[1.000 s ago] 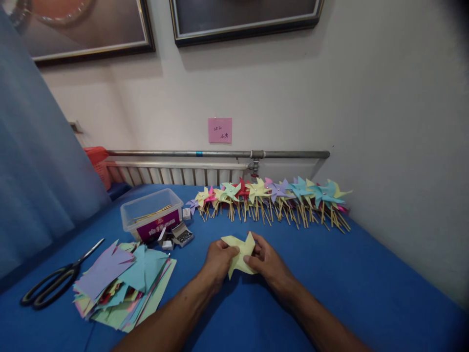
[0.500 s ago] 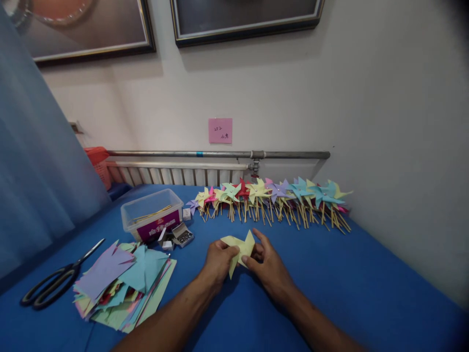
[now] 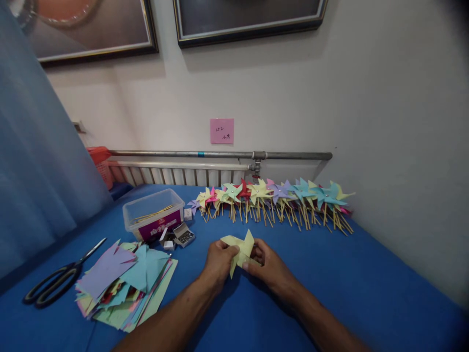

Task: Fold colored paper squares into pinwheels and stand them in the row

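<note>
**Pinwheel [image 3: 241,248] pinched between left hand [image 3: 219,259] and right hand [image 3: 269,264]**

Both forearms came in from the lower edge and slanted toward each other, so the hands met low over the middle of the bench [image 3: 340,283]. The left hand was turned inward, thumb lying across the pale yellow paper and the other fingers tucked beneath — closed, with the left side of the pinwheel between them. The right hand mirrored it, wrist angled in, its thumb pointing left on the lower right blade and its fingers curled behind, nearly shut on the paper; how firmly, I could not tell. One blade stood up between the hands.

To their left lay a paper pile [image 3: 148,266], with scissors [image 3: 75,267] beside it; a tub [image 3: 156,227] and an open box [image 3: 185,235] stood behind. A pinwheel row [image 3: 260,189] lined the back.
</note>
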Demonstrator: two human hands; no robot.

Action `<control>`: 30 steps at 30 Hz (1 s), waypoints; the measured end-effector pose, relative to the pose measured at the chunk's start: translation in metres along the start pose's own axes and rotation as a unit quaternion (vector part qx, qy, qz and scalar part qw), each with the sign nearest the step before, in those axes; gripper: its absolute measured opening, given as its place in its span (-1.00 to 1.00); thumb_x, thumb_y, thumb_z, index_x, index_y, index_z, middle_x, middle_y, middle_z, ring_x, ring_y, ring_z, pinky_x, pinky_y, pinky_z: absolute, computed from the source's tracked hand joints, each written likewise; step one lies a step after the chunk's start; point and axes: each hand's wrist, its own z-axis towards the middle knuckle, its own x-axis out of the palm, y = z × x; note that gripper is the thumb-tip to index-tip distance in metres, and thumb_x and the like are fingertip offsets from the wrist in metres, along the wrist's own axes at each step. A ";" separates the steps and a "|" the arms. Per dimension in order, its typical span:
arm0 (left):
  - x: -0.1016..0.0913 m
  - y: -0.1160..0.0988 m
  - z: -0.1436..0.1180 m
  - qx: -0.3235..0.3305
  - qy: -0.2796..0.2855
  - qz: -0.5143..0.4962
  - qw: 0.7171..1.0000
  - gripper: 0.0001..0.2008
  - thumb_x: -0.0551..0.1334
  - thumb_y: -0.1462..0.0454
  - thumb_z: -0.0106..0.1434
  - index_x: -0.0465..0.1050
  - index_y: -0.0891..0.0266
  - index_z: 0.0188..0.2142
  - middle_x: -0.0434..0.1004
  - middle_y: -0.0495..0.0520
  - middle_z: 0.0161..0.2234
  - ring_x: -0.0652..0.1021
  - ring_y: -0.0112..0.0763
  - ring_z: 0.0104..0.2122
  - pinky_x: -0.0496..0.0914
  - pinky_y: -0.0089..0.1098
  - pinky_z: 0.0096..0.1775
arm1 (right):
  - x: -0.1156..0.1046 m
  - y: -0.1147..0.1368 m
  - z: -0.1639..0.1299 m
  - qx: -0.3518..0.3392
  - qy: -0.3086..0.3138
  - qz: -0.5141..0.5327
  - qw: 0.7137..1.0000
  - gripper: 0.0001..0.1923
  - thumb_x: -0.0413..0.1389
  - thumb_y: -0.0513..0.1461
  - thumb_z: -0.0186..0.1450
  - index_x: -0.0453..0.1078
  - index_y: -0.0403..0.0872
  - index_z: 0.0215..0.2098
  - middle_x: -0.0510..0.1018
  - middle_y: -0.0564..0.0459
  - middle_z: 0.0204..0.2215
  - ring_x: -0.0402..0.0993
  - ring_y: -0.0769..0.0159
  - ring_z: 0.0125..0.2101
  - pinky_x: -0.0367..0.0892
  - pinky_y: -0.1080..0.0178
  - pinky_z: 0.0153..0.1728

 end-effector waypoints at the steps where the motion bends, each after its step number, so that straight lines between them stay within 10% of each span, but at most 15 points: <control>1: 0.000 -0.001 0.000 -0.001 -0.007 -0.008 1.000 -0.86 0.33 0.31 -0.11 0.46 0.33 -0.51 0.51 0.03 -0.62 0.43 -0.45 -0.65 0.28 -0.46 -0.56 | 0.001 0.002 -0.002 -0.007 -0.006 -0.020 1.000 -0.39 0.30 -0.21 0.08 0.28 -0.04 0.08 0.60 -0.02 -0.18 0.55 0.16 -0.16 0.38 0.10 -0.08; 7: 0.000 -0.006 -0.003 -0.009 -0.030 -0.036 0.999 -0.86 0.32 0.31 -0.07 0.43 0.30 -0.47 0.53 0.03 -0.62 0.48 -0.39 -0.63 0.36 -0.41 -0.52 | 0.003 0.008 -0.009 -0.029 -0.022 -0.129 0.991 -0.07 0.27 -0.30 0.09 -0.05 0.09 0.33 0.50 -0.01 -0.05 0.51 0.15 -0.09 0.36 0.12 -0.08; 15: 0.000 -0.005 -0.002 0.000 -0.038 -0.023 0.999 -0.87 0.33 0.34 -0.07 0.38 0.28 -0.54 0.46 -0.03 -0.65 0.42 -0.47 -0.67 0.28 -0.47 -0.58 | 0.002 0.002 -0.008 -0.108 -0.020 -0.255 0.961 -0.95 0.16 -0.26 0.22 0.38 0.01 -0.34 0.49 0.10 -0.34 0.41 0.23 -0.29 0.26 0.22 -0.21; 30: 0.003 0.004 0.000 0.028 0.003 0.010 1.000 -0.87 0.36 0.30 -0.13 0.48 0.33 -0.55 0.49 -0.01 -0.65 0.40 -0.50 -0.68 0.25 -0.49 -0.59 | 0.008 -0.008 -0.001 -0.005 -0.133 -0.112 0.985 -0.78 0.17 -0.07 0.16 0.35 -0.03 -0.48 0.34 0.21 -0.62 0.19 0.39 -0.58 0.09 0.33 -0.53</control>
